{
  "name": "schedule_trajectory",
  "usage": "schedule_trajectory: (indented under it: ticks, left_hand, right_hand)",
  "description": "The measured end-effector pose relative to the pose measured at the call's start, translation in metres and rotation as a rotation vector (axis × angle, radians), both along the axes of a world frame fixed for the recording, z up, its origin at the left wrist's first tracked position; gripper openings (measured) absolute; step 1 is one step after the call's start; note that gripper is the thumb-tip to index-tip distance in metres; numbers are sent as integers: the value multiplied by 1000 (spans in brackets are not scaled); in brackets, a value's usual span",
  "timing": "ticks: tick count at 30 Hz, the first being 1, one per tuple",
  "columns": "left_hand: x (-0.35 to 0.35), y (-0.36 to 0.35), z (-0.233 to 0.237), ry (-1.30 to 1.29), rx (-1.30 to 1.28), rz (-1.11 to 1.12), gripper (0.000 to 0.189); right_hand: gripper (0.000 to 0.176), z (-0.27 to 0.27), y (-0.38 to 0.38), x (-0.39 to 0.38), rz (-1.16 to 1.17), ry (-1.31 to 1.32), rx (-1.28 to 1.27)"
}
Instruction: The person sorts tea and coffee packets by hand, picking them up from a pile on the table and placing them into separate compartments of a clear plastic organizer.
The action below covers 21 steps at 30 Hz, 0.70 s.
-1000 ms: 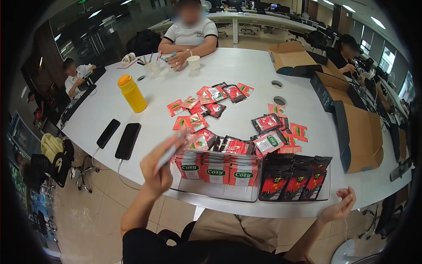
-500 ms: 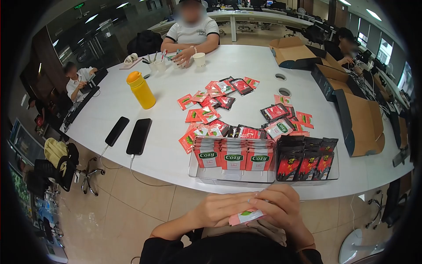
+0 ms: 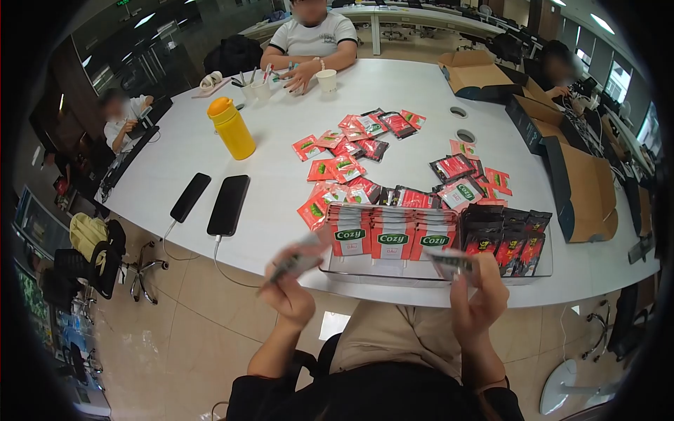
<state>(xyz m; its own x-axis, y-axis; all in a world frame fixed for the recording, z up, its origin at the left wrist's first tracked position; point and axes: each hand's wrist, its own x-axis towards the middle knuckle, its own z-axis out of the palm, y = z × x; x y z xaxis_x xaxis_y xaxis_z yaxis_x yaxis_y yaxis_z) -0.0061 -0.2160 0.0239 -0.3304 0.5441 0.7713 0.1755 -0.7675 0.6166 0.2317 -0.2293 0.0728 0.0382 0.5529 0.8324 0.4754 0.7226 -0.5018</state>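
Note:
My left hand [image 3: 289, 295] is raised at the table's front edge, pinching a small sachet [image 3: 298, 258] that is smeared by motion. Across from it, my right hand [image 3: 483, 291] grips another sachet [image 3: 449, 262], tilted in front of the clear tray [image 3: 382, 272]. Upright in that tray stand rows of red and white Cozy sachets [image 3: 392, 242]. Black and red sachets [image 3: 516, 252] fill the tray's right part. Behind the tray, loose red sachets [image 3: 345, 168] and dark packets [image 3: 453, 167] lie scattered in piles.
A yellow bottle [image 3: 232, 130] and two phones, one black phone [image 3: 229, 205] with a cable, are at left. Opened cardboard boxes [image 3: 583, 193] line the right edge. A person [image 3: 312, 42] sits opposite by paper cups [image 3: 327, 81].
My hands were together over a sachet near my lap. Now they are apart and raised toward the tray, each with a sachet. The camera view has shifted slightly.

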Motion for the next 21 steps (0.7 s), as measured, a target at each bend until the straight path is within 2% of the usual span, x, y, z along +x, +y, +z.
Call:
schedule_trajectory:
  ticks: [1,2,4,6,7,10,11,14,15,19,21]
  left_hand:
    - [-7,14,-14,-85,-29,146,32]
    - [-21,25,-29,-40,-61,239,31]
    - [-40,44,-49,-65,-230,221,30]
    - [-39,57,-54,-303,-389,36,35]
    - [-38,63,-48,-395,-432,-127,37]
    - [-30,62,-31,-482,-566,-156,36]
    - [-31,62,-34,-480,-546,-194,37]
    - [-36,59,-41,-430,-548,-201,37]
    - [-34,59,-36,-455,-526,-228,36]
    - [-34,58,-34,-503,-534,-248,36]
    - [-36,59,-36,-506,-544,-255,36]
  right_hand:
    - [22,-9,2,-1,-68,31,-49]
    - [23,-13,4,-1,-41,92,-149]
    - [26,-15,9,-1,-4,215,-360]
    - [33,-3,15,-12,244,584,-502]
    - [39,-5,22,-13,299,585,-450]
    - [40,1,27,-20,328,562,-486]
    - [33,-4,31,-21,288,513,-491]
    - [25,-3,31,-21,136,106,-541]
    - [19,-9,37,-31,77,80,-384]
    - [16,0,38,-55,161,-228,-444]
    - [15,-5,46,-68,178,-340,-367]
